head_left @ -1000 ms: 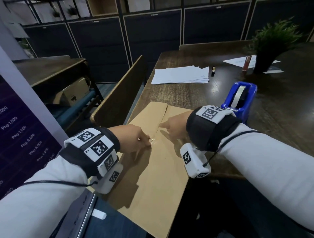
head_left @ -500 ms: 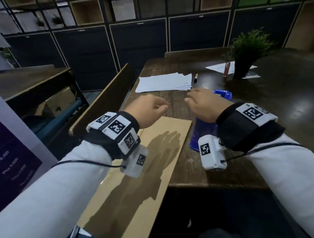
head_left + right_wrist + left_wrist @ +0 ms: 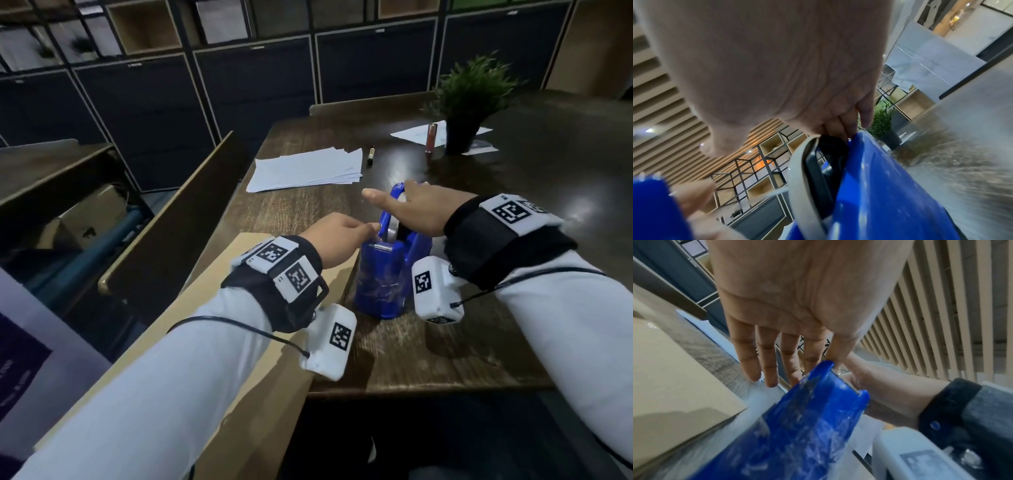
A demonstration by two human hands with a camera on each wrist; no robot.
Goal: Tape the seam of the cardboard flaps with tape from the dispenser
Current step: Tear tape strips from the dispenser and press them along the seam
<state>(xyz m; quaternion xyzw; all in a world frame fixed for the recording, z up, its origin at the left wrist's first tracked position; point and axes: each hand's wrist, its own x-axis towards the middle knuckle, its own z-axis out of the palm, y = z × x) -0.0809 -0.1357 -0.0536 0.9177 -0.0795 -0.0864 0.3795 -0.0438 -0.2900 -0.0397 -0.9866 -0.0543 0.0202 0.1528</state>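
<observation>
— What's on the dark wooden table (image 3: 445,349)?
— Cardboard (image 3: 270,421) lies at its left edge. The left hand (image 3: 337,229) stretches straight fingers (image 3: 748,356) to the blue dispenser (image 3: 383,281); I can't tell whether they pinch the tape (image 3: 796,170).
— And the right hand (image 3: 418,212)?
— Curled over the dispenser's top, thumb out.

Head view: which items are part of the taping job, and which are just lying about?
In the job: blue tape dispenser, its tape roll, cardboard, right hand holding the dispenser from above, left hand at the cutter end.

Lying about: stack of white paper, marker, potted plant, red pen-like tube, loose sheets by the plant.
</observation>
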